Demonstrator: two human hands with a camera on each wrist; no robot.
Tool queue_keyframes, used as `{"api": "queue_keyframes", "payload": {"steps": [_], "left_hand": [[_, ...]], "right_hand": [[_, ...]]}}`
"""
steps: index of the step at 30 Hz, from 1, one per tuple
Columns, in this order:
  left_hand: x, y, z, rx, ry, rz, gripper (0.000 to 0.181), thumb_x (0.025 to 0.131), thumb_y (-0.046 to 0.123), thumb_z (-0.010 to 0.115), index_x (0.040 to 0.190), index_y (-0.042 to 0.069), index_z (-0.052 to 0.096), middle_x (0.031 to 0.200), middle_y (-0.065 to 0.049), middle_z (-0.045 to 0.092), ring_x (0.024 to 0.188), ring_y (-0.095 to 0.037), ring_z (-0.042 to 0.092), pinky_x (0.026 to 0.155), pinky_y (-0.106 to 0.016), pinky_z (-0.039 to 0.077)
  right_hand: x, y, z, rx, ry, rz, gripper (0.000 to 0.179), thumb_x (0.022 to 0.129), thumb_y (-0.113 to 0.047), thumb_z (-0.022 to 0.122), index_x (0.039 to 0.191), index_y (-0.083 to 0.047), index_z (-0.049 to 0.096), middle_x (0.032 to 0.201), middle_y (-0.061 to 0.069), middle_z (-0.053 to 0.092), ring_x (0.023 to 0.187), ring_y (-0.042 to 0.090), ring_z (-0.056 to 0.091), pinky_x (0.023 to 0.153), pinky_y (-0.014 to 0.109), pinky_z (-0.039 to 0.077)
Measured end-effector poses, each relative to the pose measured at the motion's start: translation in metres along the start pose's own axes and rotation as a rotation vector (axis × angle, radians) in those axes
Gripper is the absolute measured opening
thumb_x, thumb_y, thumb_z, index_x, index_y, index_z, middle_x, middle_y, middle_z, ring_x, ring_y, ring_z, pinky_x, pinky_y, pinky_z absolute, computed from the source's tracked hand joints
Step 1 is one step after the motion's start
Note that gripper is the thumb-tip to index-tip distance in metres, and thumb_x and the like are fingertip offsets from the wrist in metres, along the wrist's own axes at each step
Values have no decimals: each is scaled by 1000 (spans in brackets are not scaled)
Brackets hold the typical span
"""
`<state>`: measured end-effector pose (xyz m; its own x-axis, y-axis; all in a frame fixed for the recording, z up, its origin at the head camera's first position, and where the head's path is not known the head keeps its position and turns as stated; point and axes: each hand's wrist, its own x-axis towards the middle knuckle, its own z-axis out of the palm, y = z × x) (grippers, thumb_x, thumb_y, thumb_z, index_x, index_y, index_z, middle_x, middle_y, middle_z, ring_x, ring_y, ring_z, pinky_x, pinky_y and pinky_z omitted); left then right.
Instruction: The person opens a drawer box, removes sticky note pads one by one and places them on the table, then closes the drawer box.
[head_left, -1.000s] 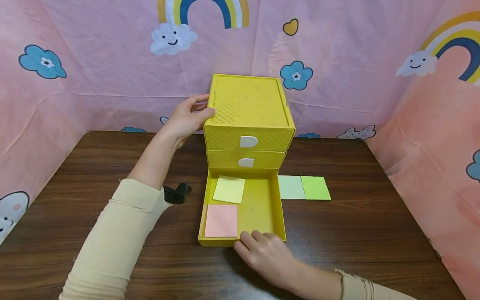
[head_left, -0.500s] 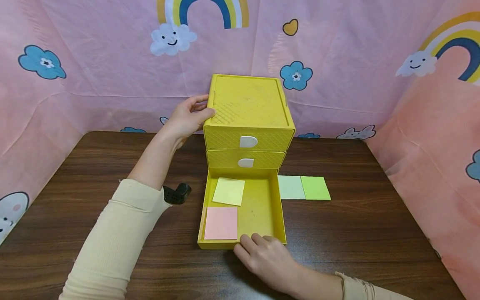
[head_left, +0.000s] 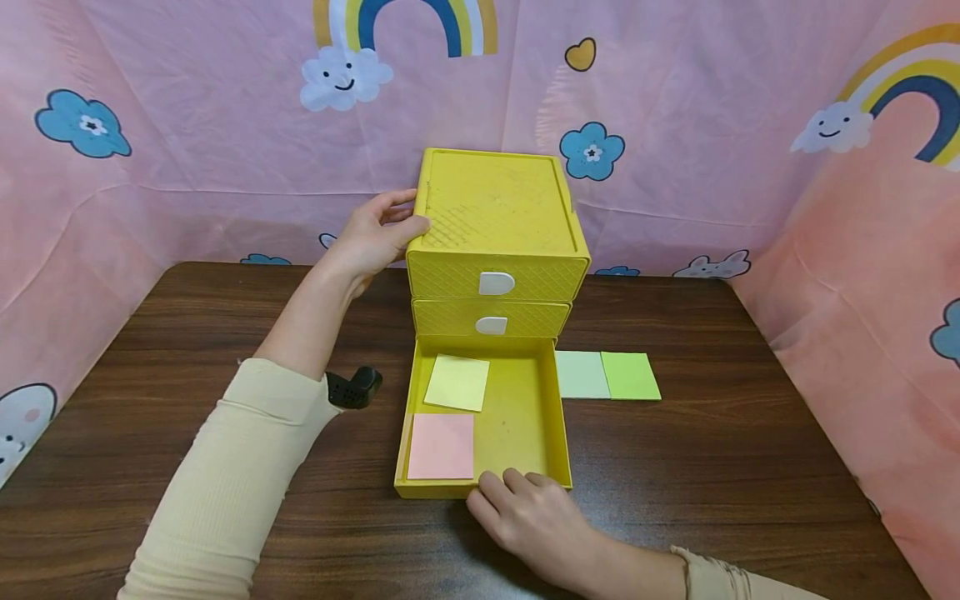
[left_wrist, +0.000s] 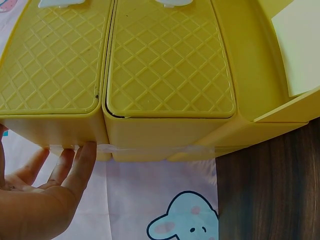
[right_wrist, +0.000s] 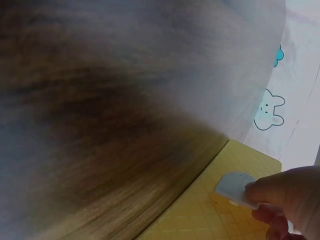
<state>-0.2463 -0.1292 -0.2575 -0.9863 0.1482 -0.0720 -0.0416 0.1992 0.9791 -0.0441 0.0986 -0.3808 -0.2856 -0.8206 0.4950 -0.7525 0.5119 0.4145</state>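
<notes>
A yellow drawer cabinet [head_left: 495, 204] stands at the back of the table with its lowest drawer [head_left: 517, 408] pulled out. My left hand [head_left: 375, 237] rests on the cabinet's upper left side, thumb on the top edge; in the left wrist view its extended fingertips press the side wall. With my right hand [head_left: 536, 525] I pinch the white drawer handle [right_wrist: 235, 187] at the front of the lowest drawer, as the right wrist view shows. Inside the drawer lie a pale yellow sticky note pad [head_left: 457, 383] and a pink sticky note pad [head_left: 441, 447], both toward the left.
A mint sticky note pad [head_left: 582, 375] and a bright green one lie side by side on the dark wooden table [head_left: 720, 467], right of the drawer. Two upper drawers are closed, each with a white tab [head_left: 497, 283]. A patterned pink cloth [head_left: 247, 125] hangs behind.
The lowest drawer has slid slightly toward me with the right hand and the pads inside it, then stays about still. My left hand keeps its place on the cabinet.
</notes>
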Motion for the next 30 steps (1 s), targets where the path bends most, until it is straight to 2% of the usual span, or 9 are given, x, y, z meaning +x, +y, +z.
{"api": "queue_keyframes", "payload": {"steps": [12, 24, 26, 30], "left_hand": [[0, 0, 0, 3, 1, -3, 57, 92, 22, 54, 144, 21, 31, 143, -7, 34, 117, -21, 49, 93, -35, 47], [1, 1, 0, 3, 1, -7, 57, 92, 22, 54, 144, 21, 32, 143, -6, 35, 118, -21, 48, 94, -35, 46], [0, 1, 0, 5, 1, -7, 57, 92, 21, 54, 144, 22, 32, 143, -6, 35, 118, -21, 48, 94, -35, 46], [-1, 1, 0, 2, 0, -4, 56, 92, 21, 54, 144, 21, 32, 143, -7, 34, 118, -21, 48, 94, -36, 46]], "right_hand": [[4, 4, -9, 11, 12, 1, 33, 91, 1, 29, 73, -15, 51, 67, -6, 43, 50, 9, 37, 42, 17, 26], [13, 15, -16, 114, -17, -30, 32, 95, -8, 30, 75, -15, 54, 68, -5, 43, 55, 10, 38, 45, 16, 26], [13, 17, -15, 124, -28, -33, 29, 96, -13, 34, 76, -16, 55, 68, -5, 43, 56, 10, 39, 46, 16, 27], [11, 19, -15, 163, -89, -24, 10, 88, -24, 56, 81, -17, 58, 72, -5, 46, 60, 11, 43, 48, 17, 33]]}}
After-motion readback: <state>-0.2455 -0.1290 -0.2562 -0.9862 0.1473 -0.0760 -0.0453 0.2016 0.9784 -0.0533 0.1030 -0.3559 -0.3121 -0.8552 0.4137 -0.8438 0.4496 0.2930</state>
